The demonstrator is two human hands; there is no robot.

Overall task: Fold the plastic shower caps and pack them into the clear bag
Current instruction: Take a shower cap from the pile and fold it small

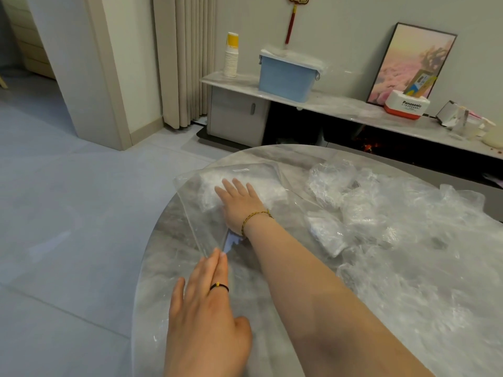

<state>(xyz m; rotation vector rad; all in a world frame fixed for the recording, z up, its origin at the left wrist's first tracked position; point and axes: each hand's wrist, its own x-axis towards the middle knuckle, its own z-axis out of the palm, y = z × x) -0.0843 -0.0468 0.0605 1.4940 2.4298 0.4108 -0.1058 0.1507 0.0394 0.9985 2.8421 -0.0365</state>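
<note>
So the clear bag (253, 171) is lying flat on the round marble surface (168, 235), a bit left of the middle of the frame, and there's already a whitish wad of folded shower caps (209, 194) showing through it. The right hand (241, 204) comes in on a long diagonal from the lower right and sits palm down right on that wad, fingers (231, 186) straight and fanned apart, not curled round anything. Honestly can't tell if that hand is inside the bag or just pressing on top of it, the plastic is too see-through. There's a thin braided bracelet (255, 217) on that wrist. The left hand (206, 308) is at the bottom centre, also flat, its fingers (215, 265) straight and held close together, with the tips touching the near edge of the bag, just below the right wrist. It has a dark ring (219, 287) with a tiny yellow bit on it. The rest of the shower caps (381, 213) are a big crinkly loose heap covering the right side of the surface, apart from the bag. Up in the background there's a low shelf (340, 104) with a blue bin (285, 77), a stack of paper cups (231, 61) to its left, a framed picture (402, 58) leaning on the wall in the upper right, and a white and red Panasonic box (407, 106) in front of it.
</note>
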